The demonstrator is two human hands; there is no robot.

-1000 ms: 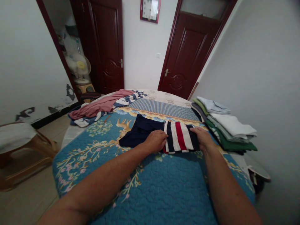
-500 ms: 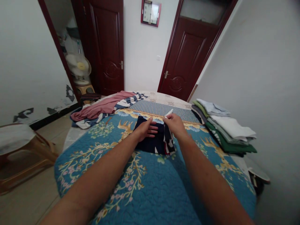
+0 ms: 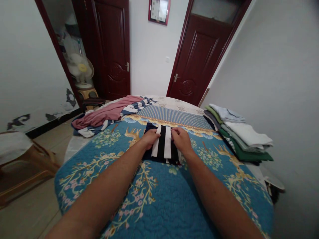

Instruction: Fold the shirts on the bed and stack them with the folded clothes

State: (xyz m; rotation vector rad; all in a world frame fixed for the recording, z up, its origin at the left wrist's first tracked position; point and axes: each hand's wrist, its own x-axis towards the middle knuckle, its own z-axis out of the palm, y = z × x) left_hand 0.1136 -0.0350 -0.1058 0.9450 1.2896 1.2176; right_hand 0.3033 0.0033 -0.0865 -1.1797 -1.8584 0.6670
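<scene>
A folded garment [image 3: 161, 142] lies on the table in front of me, navy at its left side, with a black-and-white striped part folded over the top. My left hand [image 3: 150, 137] grips the left edge of the striped part, thumb on top. My right hand [image 3: 181, 139] is closed on the garment's upper right edge, with its fingers curled and partly hidden. Underneath is a blue quilted cover [image 3: 171, 199] with flowers and deer.
A stack of folded clothes [image 3: 244, 136] sits at the table's right side. Loose pink and striped clothing [image 3: 107, 114] is heaped at the back left. A wooden stool [image 3: 22, 162] stands on the floor at left, and a fan [image 3: 81, 68] is in the doorway.
The striped right part of the garment has been folded leftward over the navy part. My left hand has gone from spread fingers to gripping its edge; my right hand has lowered slightly.
</scene>
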